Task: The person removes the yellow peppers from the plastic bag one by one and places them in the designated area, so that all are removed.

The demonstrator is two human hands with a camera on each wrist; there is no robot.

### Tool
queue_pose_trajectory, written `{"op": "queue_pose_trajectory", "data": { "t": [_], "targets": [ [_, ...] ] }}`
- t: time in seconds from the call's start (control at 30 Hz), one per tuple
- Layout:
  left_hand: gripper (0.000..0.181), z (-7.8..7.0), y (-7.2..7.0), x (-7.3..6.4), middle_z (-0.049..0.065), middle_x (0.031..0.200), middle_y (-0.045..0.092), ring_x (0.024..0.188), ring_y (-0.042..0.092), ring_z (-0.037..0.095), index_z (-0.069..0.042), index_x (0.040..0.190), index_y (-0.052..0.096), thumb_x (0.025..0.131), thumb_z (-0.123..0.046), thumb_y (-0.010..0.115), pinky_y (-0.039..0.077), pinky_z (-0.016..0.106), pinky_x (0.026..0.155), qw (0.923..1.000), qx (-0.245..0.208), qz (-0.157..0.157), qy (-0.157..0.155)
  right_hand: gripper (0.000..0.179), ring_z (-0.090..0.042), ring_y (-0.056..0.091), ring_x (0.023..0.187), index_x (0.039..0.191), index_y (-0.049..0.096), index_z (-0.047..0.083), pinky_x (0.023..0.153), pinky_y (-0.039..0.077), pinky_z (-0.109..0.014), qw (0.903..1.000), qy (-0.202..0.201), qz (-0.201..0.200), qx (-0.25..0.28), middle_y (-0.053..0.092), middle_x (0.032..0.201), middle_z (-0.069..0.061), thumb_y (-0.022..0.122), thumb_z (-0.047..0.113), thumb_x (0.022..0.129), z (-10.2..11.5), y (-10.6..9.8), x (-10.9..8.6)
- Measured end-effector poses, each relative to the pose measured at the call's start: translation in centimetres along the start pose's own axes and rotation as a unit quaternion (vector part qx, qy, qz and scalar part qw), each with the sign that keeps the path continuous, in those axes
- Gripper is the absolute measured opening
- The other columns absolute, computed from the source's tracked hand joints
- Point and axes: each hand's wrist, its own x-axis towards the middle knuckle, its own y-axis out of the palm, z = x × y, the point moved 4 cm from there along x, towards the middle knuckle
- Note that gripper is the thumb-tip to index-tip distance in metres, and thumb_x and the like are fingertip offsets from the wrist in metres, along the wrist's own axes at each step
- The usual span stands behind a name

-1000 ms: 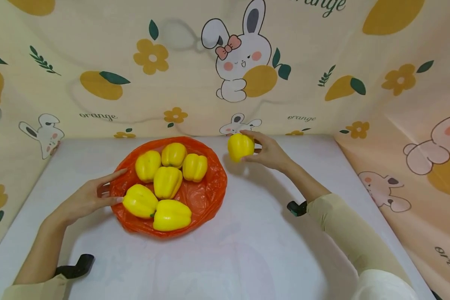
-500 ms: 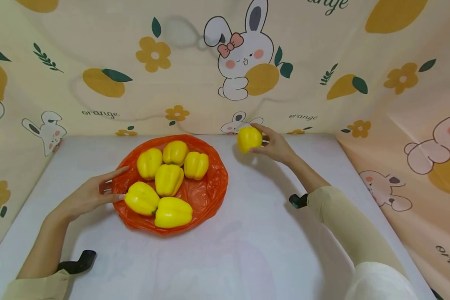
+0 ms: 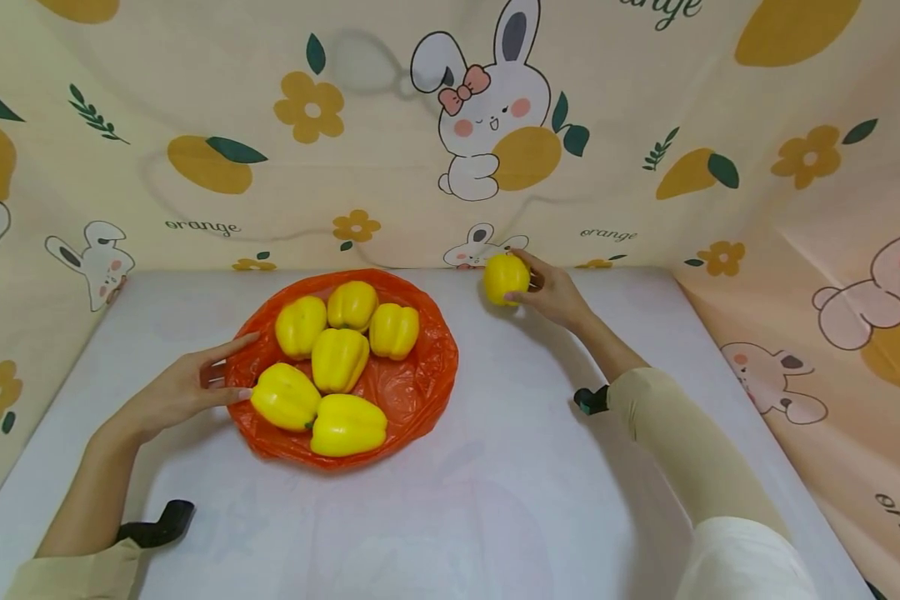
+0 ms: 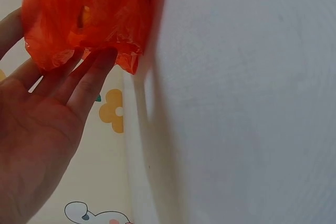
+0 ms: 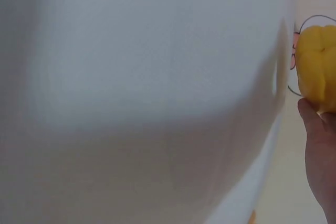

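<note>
Several yellow bell peppers [image 3: 340,361] lie in a round red plastic bag [image 3: 408,396] with its mouth spread wide. My left hand [image 3: 168,392] holds the bag's left side, its thumb and a finger reaching over the rim. In the left wrist view, other fingers [image 4: 86,85] of that hand touch the bag's outer side [image 4: 113,3]. Beyond the bag to the right, my right hand [image 3: 555,293] grips a single yellow bell pepper [image 3: 506,279] near the back edge of the table. At the right border of the right wrist view this pepper [image 5: 317,69] is partly cut off.
The white table [image 3: 457,517] meets a cream cloth backdrop [image 3: 390,125] printed with rabbits and oranges. Another patterned cloth [image 3: 855,333] hangs along the right side. A black strap mount [image 3: 161,527] sits on the left wrist, and another [image 3: 591,400] on the right.
My right hand has carried the single pepper to the right and slightly toward the back, away from the bag. The left hand keeps its place at the bag's rim.
</note>
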Motion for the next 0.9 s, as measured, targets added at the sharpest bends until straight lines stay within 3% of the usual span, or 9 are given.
{"op": "queue_pose_trajectory", "data": {
  "t": [0.23, 0.37, 0.5, 0.6, 0.73, 0.9],
  "targets": [
    [0.079, 0.0, 0.0, 0.1, 0.027, 0.155, 0.031, 0.125, 0.047, 0.044, -0.018, 0.158, 0.027, 0.094, -0.033, 0.069, 0.055, 0.034, 0.091, 0.9999, 0.011, 0.001, -0.004, 0.081, -0.035, 0.048, 0.134, 0.155, 0.036, 0.027, 0.11, 0.041, -0.043, 0.9994, 0.021, 0.006, 0.028, 0.034, 0.159, -0.007, 0.079, 0.022, 0.086, -0.8, 0.1, 0.2],
    [0.079, 0.1, 0.1, 0.0, 0.029, 0.156, 0.028, 0.129, 0.044, 0.049, -0.018, 0.159, 0.025, 0.094, -0.033, 0.069, 0.051, 0.054, 0.097, 0.9999, 0.008, 0.005, -0.008, 0.082, -0.034, 0.044, 0.137, 0.155, 0.036, 0.029, 0.113, 0.038, -0.043, 0.9989, 0.032, 0.009, 0.032, 0.031, 0.161, -0.004, 0.079, 0.025, 0.086, -1.3, 0.2, 0.3],
    [0.08, 0.0, 0.2, -0.1, 0.03, 0.156, 0.027, 0.131, 0.04, 0.051, -0.018, 0.159, 0.025, 0.094, -0.034, 0.068, 0.044, 0.062, 0.1, 0.9999, 0.006, 0.005, -0.01, 0.081, -0.036, 0.041, 0.138, 0.157, 0.031, 0.02, 0.114, 0.036, -0.045, 0.9972, 0.053, 0.024, 0.048, 0.028, 0.162, -0.009, 0.076, 0.019, 0.09, 0.7, 0.1, -0.5],
    [0.079, 0.0, 0.2, -0.1, 0.029, 0.155, 0.029, 0.129, 0.042, 0.049, -0.017, 0.158, 0.026, 0.094, -0.034, 0.068, 0.047, 0.059, 0.099, 0.9999, 0.012, 0.001, -0.006, 0.079, -0.038, 0.04, 0.137, 0.158, 0.029, 0.015, 0.114, 0.036, -0.047, 0.9939, 0.07, 0.038, 0.076, 0.027, 0.161, -0.013, 0.073, 0.014, 0.092, 1.8, -0.2, -1.1],
    [0.078, -0.2, 0.1, 0.0, 0.028, 0.154, 0.032, 0.125, 0.047, 0.044, -0.016, 0.158, 0.029, 0.094, -0.035, 0.069, 0.052, 0.05, 0.096, 0.9998, 0.017, 0.004, -0.006, 0.079, -0.038, 0.039, 0.136, 0.157, 0.029, 0.015, 0.115, 0.034, -0.048, 0.9918, 0.067, 0.043, 0.1, 0.027, 0.16, -0.012, 0.072, 0.013, 0.092, 1.1, -0.3, -1.0],
    [0.078, -0.3, 0.1, 0.0, 0.028, 0.154, 0.032, 0.126, 0.045, 0.044, -0.014, 0.157, 0.029, 0.094, -0.035, 0.069, 0.05, 0.054, 0.098, 0.9998, 0.016, 0.009, -0.006, 0.082, -0.038, 0.036, 0.139, 0.158, 0.027, 0.013, 0.117, 0.031, -0.049, 0.992, 0.064, 0.047, 0.099, 0.026, 0.161, -0.013, 0.073, 0.01, 0.09, 0.9, -0.5, -0.9]
  ]
}}
